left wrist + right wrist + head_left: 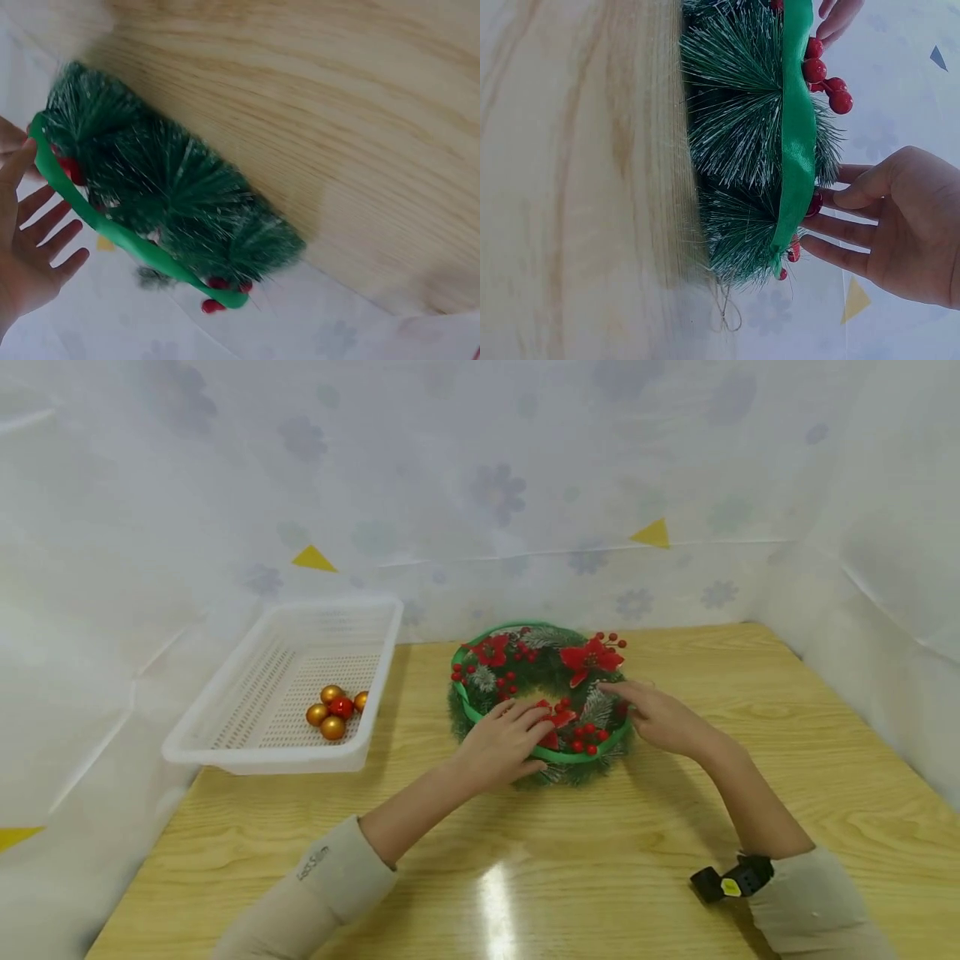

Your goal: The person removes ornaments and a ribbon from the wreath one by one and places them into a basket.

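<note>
A Christmas wreath (598,707) of dark green, frosted needles lies on the table, dressed with red poinsettias (590,657) and clusters of red berries (588,739). Around its upper edge runs a green satin ribbon (573,758), which the left wrist view shows as a wavy band. My left hand (498,743) rests over the wreath's front left, fingers spread above the ribbon and thumb by the outer side. At the right side, my right hand (663,718) touches the greenery with extended fingers. In the right wrist view its fingers reach behind the ribbon (799,142), beside the berries.
A white plastic basket (217,702) stands to the left, holding several gold balls (332,727) and a red ball (341,707). A thin twine loop (727,311) hangs from the wreath. White patterned sheeting (480,485) encloses the wooden table (585,860) at the back and sides.
</note>
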`<state>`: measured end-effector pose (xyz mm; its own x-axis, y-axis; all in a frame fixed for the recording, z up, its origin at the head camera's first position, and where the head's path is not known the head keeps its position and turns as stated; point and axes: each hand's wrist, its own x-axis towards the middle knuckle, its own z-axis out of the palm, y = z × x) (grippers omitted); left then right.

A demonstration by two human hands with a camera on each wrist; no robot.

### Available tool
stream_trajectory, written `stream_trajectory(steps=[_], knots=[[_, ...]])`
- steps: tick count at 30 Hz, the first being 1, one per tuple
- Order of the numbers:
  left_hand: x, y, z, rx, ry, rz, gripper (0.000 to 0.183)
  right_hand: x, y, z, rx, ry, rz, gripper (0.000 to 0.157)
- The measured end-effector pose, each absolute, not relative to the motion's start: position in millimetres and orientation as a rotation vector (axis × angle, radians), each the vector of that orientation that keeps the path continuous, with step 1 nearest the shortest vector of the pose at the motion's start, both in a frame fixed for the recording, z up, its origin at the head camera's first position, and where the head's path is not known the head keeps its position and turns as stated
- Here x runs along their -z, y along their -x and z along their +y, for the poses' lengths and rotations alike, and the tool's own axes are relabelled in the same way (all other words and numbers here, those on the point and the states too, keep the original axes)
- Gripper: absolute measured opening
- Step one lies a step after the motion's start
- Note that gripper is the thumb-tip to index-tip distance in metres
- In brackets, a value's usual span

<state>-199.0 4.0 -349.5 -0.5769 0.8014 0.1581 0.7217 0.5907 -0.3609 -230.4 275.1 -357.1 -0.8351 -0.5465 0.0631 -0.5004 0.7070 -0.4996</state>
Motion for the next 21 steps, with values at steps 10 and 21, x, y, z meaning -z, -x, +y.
stream_trajectory(steps=[10,21], knots=[[346.5,233.7,-50.3,-0.042,0.996,-2.423,0.022,357.3,229.9,275.1,0.777,0.869,2.828,0.054],[356.9,252.8,-68.2,-0.202,1.030,-2.371,0.016,358.7,231.3,275.3,0.774,0.866,2.833,0.054]])
